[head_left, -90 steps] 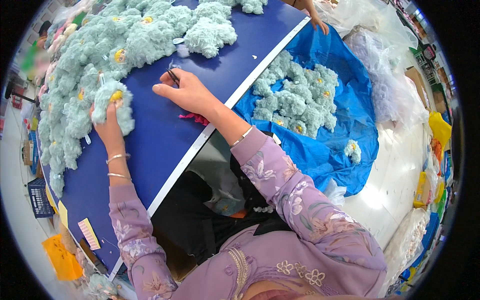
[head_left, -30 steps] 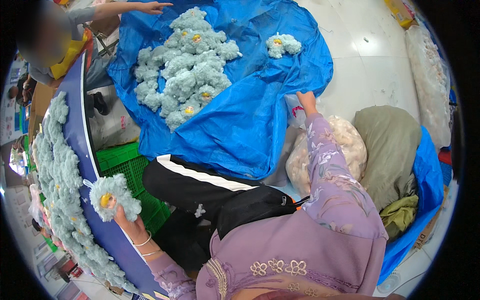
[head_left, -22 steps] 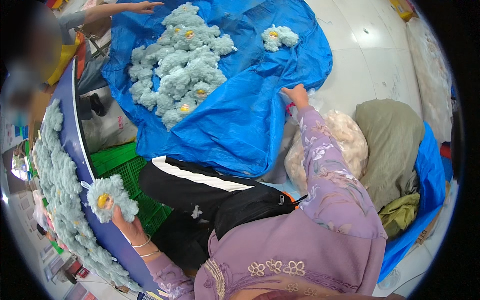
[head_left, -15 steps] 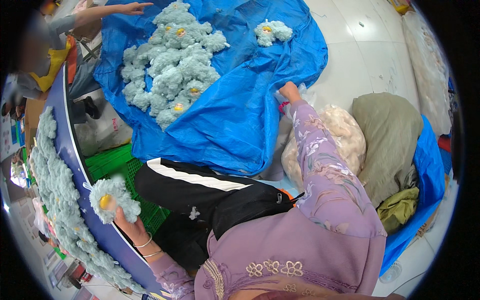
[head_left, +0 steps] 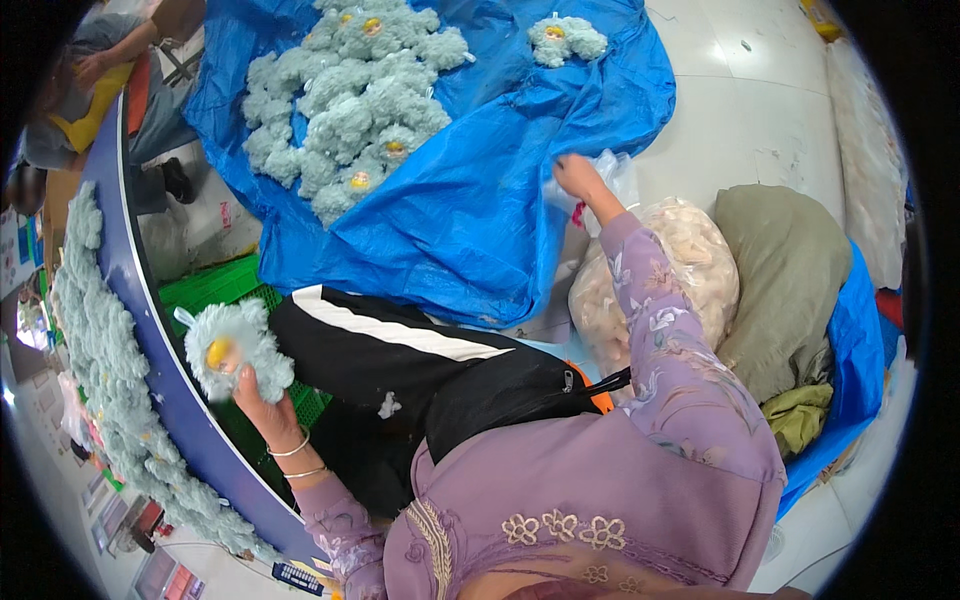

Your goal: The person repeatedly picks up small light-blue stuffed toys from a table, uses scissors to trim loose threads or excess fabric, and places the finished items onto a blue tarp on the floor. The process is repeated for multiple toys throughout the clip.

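Observation:
My left hand (head_left: 264, 402) grips a fluffy pale blue-green plush toy (head_left: 240, 345) with a yellow patch, beside the blue table edge. My right arm stretches forward past the bag of stuffing pieces. At its end my right hand (head_left: 578, 175) is closed on a clear plastic bag (head_left: 618, 178) whose film shows on both sides of the fist; the fingertips are partly hidden. Something pink shows by the wrist. A blue tarp (head_left: 470, 240) spreads in front of me, bearing a heap of similar plush toys (head_left: 345, 110) and a lone plush toy (head_left: 566, 42) farther right.
More plush pieces (head_left: 110, 360) line the blue table (head_left: 190, 430) at my left. Under its edge stands a green crate (head_left: 215, 285). A bag of pale pieces (head_left: 660, 265) and a grey-green cloth bundle (head_left: 785, 260) sit at my right. Another person (head_left: 90, 75) is at the far left.
The view has shifted slightly, and the toy in my left hand has moved a little right and up. My right hand stays by the plastic bag. The other person's pointing arm has drawn back.

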`<state>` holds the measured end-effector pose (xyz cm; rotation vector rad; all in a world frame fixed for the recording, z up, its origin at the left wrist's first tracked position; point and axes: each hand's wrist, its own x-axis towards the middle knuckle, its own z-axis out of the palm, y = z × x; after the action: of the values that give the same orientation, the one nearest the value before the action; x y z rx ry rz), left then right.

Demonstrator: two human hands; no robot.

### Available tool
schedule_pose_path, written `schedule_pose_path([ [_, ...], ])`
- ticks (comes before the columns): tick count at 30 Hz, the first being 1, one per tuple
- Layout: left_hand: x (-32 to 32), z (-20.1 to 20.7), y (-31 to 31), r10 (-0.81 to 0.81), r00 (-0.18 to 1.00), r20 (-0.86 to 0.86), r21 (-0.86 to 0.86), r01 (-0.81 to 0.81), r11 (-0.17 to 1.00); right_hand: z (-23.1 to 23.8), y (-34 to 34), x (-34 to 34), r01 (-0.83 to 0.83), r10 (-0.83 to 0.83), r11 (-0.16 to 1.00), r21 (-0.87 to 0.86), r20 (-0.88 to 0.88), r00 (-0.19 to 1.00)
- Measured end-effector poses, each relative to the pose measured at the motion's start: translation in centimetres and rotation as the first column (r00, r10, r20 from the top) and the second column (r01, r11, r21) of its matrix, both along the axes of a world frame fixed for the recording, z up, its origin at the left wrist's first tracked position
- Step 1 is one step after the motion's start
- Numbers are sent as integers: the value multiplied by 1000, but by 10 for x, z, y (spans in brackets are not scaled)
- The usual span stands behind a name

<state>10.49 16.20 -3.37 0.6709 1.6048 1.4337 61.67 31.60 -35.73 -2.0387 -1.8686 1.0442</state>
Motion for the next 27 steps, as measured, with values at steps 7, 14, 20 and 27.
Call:
schedule_pose_path([
  [7, 7, -3, -2, 40, 999, 24, -35, -39, 999, -53, 50, -43, -81, 69, 990, 115, 100, 993],
  [14, 10, -5, -4, 80, 996, -27, -73, -82, 994, -103, 35, -51, 23, 12, 991, -131, 264, 964],
  [20, 9, -12, 2, 108, 994, 13, -68, -107, 992, -102, -29, -65, -208, 179, 977, 40, 376, 909],
  [27, 14, -12, 9, 53, 997, 61, -60, -49, 997, -55, -89, -73, -348, 432, 868, -354, 194, 881],
])
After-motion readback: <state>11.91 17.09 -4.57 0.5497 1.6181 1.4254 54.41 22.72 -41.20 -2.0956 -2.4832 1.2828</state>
